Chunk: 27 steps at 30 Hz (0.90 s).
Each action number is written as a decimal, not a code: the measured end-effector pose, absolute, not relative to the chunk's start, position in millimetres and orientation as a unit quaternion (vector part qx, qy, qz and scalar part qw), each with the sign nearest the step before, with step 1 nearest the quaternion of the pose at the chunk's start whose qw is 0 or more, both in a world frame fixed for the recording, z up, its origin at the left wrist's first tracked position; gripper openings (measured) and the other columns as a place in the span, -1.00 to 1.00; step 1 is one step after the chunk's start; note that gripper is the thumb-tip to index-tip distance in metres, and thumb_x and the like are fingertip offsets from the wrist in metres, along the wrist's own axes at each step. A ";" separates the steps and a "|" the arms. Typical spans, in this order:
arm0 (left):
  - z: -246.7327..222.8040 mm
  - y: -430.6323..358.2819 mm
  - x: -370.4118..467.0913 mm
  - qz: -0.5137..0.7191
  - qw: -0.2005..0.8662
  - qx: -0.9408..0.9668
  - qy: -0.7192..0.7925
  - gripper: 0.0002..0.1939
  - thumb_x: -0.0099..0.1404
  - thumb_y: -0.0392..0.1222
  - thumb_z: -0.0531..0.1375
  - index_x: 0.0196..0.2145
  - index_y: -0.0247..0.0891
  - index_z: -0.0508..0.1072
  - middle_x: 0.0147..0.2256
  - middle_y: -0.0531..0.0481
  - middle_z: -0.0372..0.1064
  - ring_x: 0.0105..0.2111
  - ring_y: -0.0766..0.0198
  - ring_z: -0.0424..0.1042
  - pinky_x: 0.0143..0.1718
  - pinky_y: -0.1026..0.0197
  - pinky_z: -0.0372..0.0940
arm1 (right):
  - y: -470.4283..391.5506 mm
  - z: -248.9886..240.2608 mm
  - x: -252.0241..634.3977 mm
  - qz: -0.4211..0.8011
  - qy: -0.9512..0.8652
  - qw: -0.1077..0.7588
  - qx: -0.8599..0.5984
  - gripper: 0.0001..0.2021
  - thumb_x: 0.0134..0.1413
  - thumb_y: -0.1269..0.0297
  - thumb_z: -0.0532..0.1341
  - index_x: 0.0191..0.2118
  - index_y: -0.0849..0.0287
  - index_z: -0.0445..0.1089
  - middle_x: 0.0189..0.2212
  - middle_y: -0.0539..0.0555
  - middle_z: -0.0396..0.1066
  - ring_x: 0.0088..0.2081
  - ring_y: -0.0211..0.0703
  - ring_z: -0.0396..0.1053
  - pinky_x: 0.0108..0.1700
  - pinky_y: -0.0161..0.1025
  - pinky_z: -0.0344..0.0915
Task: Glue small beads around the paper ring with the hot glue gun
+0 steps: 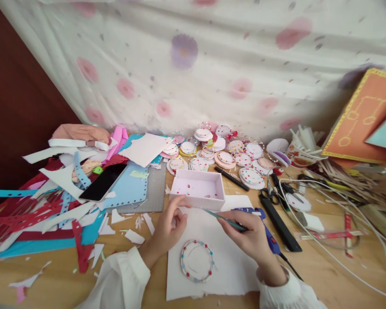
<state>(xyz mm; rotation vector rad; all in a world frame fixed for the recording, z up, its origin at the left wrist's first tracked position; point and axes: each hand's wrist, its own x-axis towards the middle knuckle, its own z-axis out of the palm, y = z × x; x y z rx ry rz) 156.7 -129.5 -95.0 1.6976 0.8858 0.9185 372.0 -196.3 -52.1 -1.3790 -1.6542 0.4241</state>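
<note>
My right hand (249,231) is closed round a thin teal tool (227,219), whose tip points left, just in front of a shallow pale pink box (197,204). A few small red pieces lie inside the box. My left hand (170,225) is at the box's front left corner, fingers curled and index finger extended; whether anything tiny is between the fingers cannot be made out. Below the hands, a beaded wire ring (181,262) with red, blue and white beads rests on a white sheet (238,281).
Paper scraps (73,244) and a black phone (103,182) lie left. Decorated paper discs (225,159) are piled behind the box. A blue glue gun (272,242), scissors (269,196), a black bar (281,223) and white cables (341,264) are on the right.
</note>
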 end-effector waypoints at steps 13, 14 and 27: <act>-82.2 -131.8 163.1 0.294 0.625 0.623 0.368 -0.82 0.24 -0.13 0.15 -0.34 -0.32 0.42 -0.38 -0.08 0.48 -0.61 0.42 0.27 -0.52 0.29 0.27 | -197.2 -65.5 359.1 0.258 -0.677 0.413 -0.552 -0.81 0.15 0.30 0.17 -0.31 0.17 0.55 -0.49 0.07 0.55 -0.51 -0.23 0.44 -0.45 -0.35 0.32; -81.8 -131.7 163.3 0.291 0.624 0.623 0.372 -0.81 0.23 -0.12 0.15 -0.35 -0.32 0.42 -0.39 -0.07 0.47 -0.62 0.42 0.26 -0.54 0.30 0.26 | -197.2 -66.1 358.9 0.259 -0.676 0.411 -0.553 -0.81 0.15 0.29 0.17 -0.31 0.17 0.55 -0.48 0.08 0.55 -0.50 -0.23 0.45 -0.45 -0.35 0.32; -75.4 -129.5 163.1 0.297 0.631 0.608 0.378 -0.82 0.22 -0.15 0.16 -0.44 -0.32 0.42 -0.49 0.01 0.39 -0.61 0.43 0.22 -0.56 0.34 0.17 | -199.1 -65.8 353.7 0.276 -0.663 0.409 -0.563 -0.82 0.14 0.30 0.17 -0.28 0.16 0.54 -0.44 0.06 0.56 -0.48 -0.22 0.46 -0.43 -0.35 0.33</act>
